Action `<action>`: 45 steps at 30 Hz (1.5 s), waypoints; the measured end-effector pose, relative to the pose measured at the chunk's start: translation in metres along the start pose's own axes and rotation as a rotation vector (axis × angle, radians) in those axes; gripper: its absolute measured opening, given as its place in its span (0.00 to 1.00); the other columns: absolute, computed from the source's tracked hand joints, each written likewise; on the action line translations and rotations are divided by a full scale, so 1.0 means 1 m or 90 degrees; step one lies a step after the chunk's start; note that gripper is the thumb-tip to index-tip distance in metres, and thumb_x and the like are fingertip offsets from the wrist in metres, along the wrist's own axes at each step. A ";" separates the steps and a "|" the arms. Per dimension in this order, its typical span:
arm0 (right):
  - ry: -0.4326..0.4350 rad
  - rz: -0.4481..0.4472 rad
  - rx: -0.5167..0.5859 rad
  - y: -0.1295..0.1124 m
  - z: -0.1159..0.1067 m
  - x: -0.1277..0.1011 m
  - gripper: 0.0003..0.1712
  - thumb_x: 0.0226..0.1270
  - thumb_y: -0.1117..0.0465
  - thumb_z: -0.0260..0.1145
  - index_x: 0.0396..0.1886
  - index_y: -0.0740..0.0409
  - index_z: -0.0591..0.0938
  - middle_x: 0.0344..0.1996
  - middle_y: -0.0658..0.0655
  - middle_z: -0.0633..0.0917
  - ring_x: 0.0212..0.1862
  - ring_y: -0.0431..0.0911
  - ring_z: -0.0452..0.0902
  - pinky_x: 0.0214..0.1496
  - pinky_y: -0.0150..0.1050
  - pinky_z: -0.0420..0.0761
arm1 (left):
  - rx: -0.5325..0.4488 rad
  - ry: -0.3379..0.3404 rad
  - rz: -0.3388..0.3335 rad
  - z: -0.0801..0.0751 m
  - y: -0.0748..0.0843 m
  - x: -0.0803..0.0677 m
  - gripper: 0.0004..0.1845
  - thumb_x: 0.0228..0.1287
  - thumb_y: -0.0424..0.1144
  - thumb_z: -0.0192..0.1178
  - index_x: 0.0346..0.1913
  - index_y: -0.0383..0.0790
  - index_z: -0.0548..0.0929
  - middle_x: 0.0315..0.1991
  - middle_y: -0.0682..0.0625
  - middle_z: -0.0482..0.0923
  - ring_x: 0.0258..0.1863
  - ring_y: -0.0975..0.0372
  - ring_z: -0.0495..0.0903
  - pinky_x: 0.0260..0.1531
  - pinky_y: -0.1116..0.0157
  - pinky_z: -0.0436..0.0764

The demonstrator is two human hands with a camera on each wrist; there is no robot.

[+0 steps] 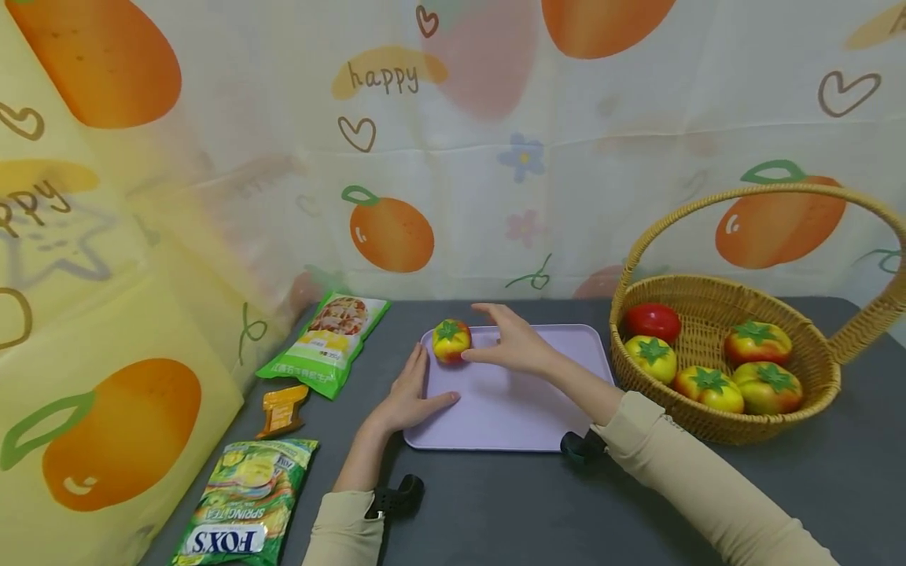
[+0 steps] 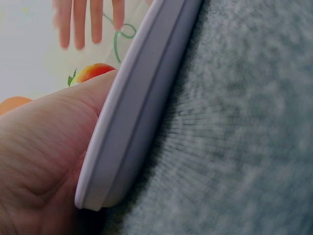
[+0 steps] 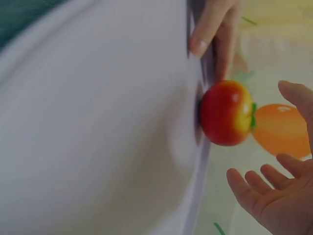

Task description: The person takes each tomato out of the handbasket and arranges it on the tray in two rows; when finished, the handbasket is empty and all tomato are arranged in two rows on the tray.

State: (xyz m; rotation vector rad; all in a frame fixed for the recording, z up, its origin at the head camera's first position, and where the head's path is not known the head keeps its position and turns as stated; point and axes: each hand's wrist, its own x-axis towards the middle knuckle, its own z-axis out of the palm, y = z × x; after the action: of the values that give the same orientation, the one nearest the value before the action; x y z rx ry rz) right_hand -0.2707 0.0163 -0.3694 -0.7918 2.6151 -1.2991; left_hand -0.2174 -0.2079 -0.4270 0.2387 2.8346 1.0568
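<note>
Tomato: toy tomato (image 1: pixel 451 340), yellow-red with a green leaf cap, sits on the far left corner of the lilac tray (image 1: pixel 510 409), left of centre in the head view; close to the rim.
Right hand: right hand (image 1: pixel 513 346) is spread and relaxed just right of the tomato, fingers arched beside it; the right-wrist view shows the palm (image 3: pixel 279 196) open with a gap to the fruit, so it grips nothing.
Left hand: left hand (image 1: pixel 413 393) lies flat with fingers straight against the tray's left edge, thumb resting on the tray surface; the left-wrist view shows the rim (image 2: pixel 132 122) pressed to the palm.
Tray: rests on the dark grey worktop (image 1: pixel 814 487), centre of frame.
Basket: wicker basket (image 1: pixel 814 393) at right holds five more toy tomatoes, one plain red.
Packets: green snack bags (image 1: pixel 325 342) and an orange clip at lower left.
Risk, roll: the tomato is round and near the rim; a brush from the right fingers could probably send it over the edge.
Risk, tray: a push from the left hand may slide the tray and unsettle the fruit.
</note>
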 end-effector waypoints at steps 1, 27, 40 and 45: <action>0.001 0.000 0.010 -0.001 -0.004 -0.003 0.47 0.57 0.51 0.75 0.73 0.57 0.63 0.70 0.61 0.65 0.68 0.57 0.64 0.61 0.51 0.74 | 0.000 0.000 -0.002 0.000 -0.001 0.000 0.56 0.61 0.55 0.64 0.77 0.31 0.41 0.77 0.36 0.33 0.75 0.42 0.38 0.67 0.37 0.43; 0.072 0.022 0.003 0.014 -0.129 -0.118 0.23 0.65 0.48 0.68 0.58 0.48 0.80 0.53 0.53 0.82 0.54 0.50 0.78 0.50 0.45 0.80 | 0.000 -0.014 0.004 -0.008 -0.007 -0.006 0.56 0.62 0.55 0.63 0.76 0.30 0.39 0.77 0.35 0.30 0.75 0.43 0.36 0.68 0.39 0.40; 0.070 0.099 -0.117 0.057 -0.164 -0.150 0.28 0.66 0.45 0.67 0.61 0.55 0.78 0.54 0.62 0.80 0.56 0.58 0.73 0.47 0.51 0.77 | -0.001 -0.020 -0.001 -0.004 -0.003 -0.002 0.56 0.63 0.55 0.63 0.77 0.32 0.39 0.77 0.37 0.30 0.75 0.44 0.36 0.69 0.39 0.40; 0.049 0.110 -0.155 0.067 -0.166 -0.155 0.31 0.63 0.45 0.69 0.61 0.56 0.77 0.54 0.64 0.79 0.55 0.61 0.73 0.48 0.54 0.78 | -0.008 -0.024 0.006 -0.001 0.000 0.000 0.55 0.62 0.54 0.63 0.76 0.31 0.39 0.77 0.36 0.29 0.75 0.43 0.36 0.69 0.40 0.41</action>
State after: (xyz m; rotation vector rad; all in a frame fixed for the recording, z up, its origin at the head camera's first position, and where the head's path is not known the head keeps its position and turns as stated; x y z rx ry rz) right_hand -0.2186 0.2443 -0.3363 -0.5385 2.8661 -1.0003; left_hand -0.2172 -0.2084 -0.4258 0.2680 2.7943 1.0606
